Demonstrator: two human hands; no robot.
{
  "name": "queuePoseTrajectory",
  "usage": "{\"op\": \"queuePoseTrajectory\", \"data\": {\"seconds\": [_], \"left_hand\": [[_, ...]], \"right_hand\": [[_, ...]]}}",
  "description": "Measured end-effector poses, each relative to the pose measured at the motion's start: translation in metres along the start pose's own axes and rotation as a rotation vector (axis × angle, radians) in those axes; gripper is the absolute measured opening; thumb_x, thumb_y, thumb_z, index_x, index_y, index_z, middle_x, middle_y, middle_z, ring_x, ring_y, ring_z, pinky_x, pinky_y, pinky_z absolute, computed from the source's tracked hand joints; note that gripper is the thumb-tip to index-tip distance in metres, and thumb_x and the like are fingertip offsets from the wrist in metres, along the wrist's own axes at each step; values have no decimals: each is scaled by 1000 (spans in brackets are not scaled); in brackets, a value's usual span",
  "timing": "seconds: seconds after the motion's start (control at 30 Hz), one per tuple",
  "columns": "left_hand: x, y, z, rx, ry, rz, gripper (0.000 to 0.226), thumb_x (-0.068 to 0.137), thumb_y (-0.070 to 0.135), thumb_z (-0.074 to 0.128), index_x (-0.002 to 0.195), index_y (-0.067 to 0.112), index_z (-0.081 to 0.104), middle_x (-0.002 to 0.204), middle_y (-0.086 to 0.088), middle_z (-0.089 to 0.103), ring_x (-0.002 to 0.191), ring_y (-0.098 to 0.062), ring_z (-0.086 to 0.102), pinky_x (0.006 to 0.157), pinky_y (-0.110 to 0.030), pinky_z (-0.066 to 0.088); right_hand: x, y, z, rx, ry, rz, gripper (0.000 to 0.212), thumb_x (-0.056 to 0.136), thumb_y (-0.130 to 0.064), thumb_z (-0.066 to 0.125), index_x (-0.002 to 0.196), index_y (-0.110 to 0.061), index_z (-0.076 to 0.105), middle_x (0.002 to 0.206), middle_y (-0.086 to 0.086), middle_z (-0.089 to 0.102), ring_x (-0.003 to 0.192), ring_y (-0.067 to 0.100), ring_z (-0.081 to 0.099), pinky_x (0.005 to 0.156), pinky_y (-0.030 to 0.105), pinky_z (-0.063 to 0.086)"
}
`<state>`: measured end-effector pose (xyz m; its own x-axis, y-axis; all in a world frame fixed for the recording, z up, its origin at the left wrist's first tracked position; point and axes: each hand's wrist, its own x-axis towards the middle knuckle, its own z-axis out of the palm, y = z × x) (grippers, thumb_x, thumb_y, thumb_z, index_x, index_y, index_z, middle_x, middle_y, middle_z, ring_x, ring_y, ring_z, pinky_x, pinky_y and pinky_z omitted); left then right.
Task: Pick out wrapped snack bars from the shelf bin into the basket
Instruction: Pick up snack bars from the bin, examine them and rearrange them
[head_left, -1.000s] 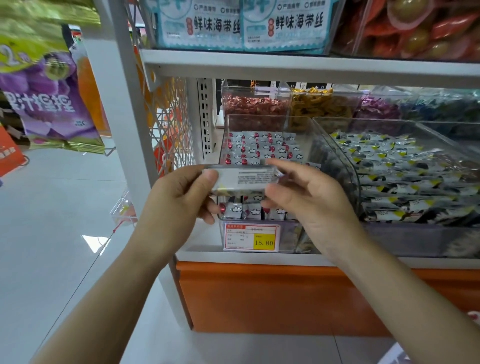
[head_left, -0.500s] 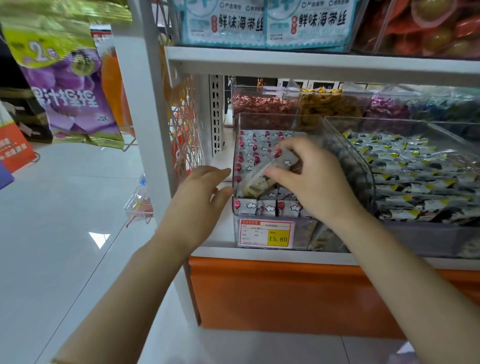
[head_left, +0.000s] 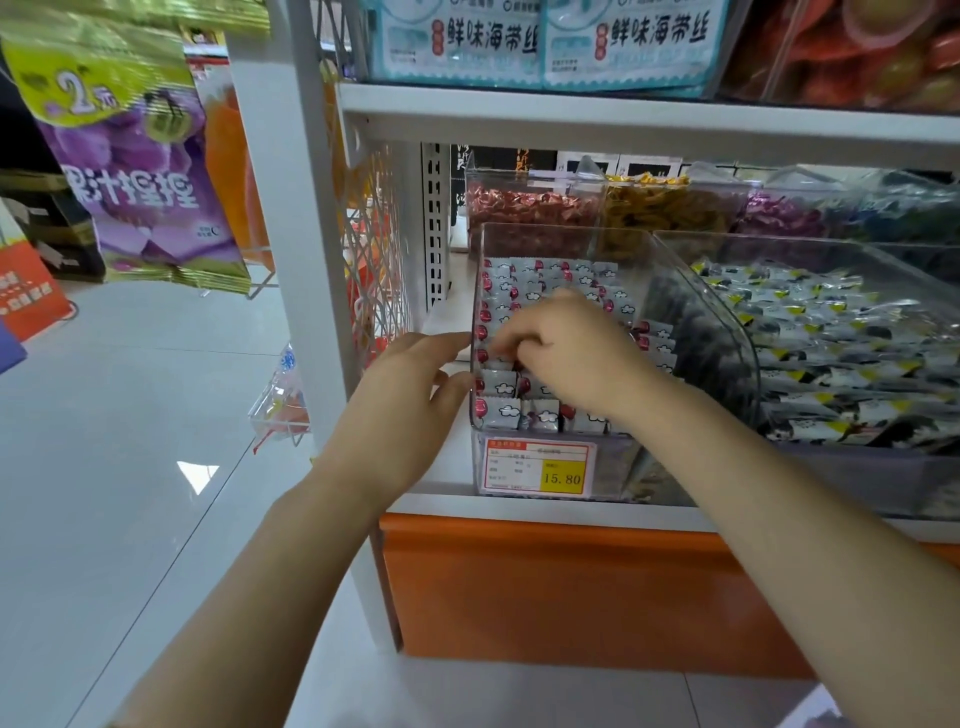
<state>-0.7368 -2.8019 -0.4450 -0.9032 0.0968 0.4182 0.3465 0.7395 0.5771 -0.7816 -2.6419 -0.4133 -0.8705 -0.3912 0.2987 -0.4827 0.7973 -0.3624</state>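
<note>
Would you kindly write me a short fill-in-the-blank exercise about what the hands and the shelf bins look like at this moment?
1. The right hand reaches into the clear bin of wrapped ____.
2. The left hand rests against the bin's ____ side.
3. The yellow price tag on the bin reads ____.

Missing words: snack bars; left; 15.80

Purple snack bag (head_left: 140, 171) hanging left; yellow price tag (head_left: 562, 477) (15.80); orange shelf base (head_left: 571, 592).
</note>
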Motion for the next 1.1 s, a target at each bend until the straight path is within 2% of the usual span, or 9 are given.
{"op": "queuePoseTrajectory", "data": {"seconds": [0.1, 0.3, 0.53, 0.63, 0.7, 0.8, 0.87, 0.97, 1.1], "left_hand": [[0, 0, 0, -12, 8, -11, 40, 95, 24, 49, 135, 24, 48, 125, 0, 55, 88, -3, 47, 76, -11, 32], [0, 1, -1, -10, 32, 8, 39, 95, 23, 50, 134, 21, 50, 125, 0, 55, 90, -3, 47, 64, -6, 35], [-1, 7, -4, -31, 139, 1, 37, 94, 24, 52, 131, 18, 53, 121, 0, 51, 83, 0, 48, 69, 3, 32], [-4, 14, -6, -62, 190, 2, 39, 92, 31, 53, 129, 19, 54, 111, 6, 45, 79, 8, 49, 69, 5, 34], [-6, 19, -6, -86, 191, 15, 41, 91, 35, 50, 127, 18, 55, 107, 6, 45, 79, 14, 47, 69, 7, 32], [-9, 28, -3, -125, 126, 40, 42, 93, 39, 40, 122, 16, 59, 102, 1, 49, 85, 24, 40, 72, 7, 27], [-11, 35, 0, -190, 72, 36, 35, 92, 43, 34, 102, 28, 64, 91, 3, 52, 86, 11, 45, 72, -1, 31], [-13, 45, 7, -326, 37, -46, 31, 95, 40, 35, 73, 28, 53, 67, 3, 52, 59, -4, 45, 58, -25, 36], [-12, 53, 11, -617, 31, -249, 37, 99, 37, 31, 83, 13, 54, 57, 3, 59, 45, -7, 44, 43, -18, 36]], "right_hand": [[13, 4, -5, 57, 114, 25, 21, 89, -11, 57, 96, -22, 72, 97, -10, 66, 107, 20, 52, 95, 36, 42], [25, 3, 7, -304, -5, -28, 12, 81, -38, 69, 84, -27, 70, 88, -10, 49, 97, 15, 37, 79, 32, 34], [0, -6, -20, 324, 547, -12, 6, 89, -15, 61, 83, -14, 61, 78, -8, 58, 71, 0, 52, 67, 13, 42], [-24, -7, -28, 482, 713, 71, 5, 91, -15, 58, 87, -12, 58, 82, 3, 63, 69, 17, 62, 67, 28, 53], [-42, -4, -30, 637, 732, 164, 7, 93, -13, 56, 88, -8, 58, 84, 10, 64, 65, 21, 65, 63, 38, 57], [-65, 3, -29, 882, 675, 294, 11, 93, -10, 54, 83, -8, 58, 74, 2, 65, 59, 14, 65, 59, 31, 57], [-76, 5, -26, 1129, 633, 375, 14, 93, -8, 53, 80, -7, 58, 72, 3, 65, 59, 12, 65, 57, 24, 55], [-85, 7, -22, 1350, 582, 474, 12, 92, -7, 54, 82, -4, 61, 71, 7, 67, 58, 12, 65, 55, 21, 53], [-90, 10, -21, 1486, 457, 453, 17, 75, -15, 64, 85, -1, 64, 72, 6, 69, 63, 14, 67, 57, 21, 54]]}}
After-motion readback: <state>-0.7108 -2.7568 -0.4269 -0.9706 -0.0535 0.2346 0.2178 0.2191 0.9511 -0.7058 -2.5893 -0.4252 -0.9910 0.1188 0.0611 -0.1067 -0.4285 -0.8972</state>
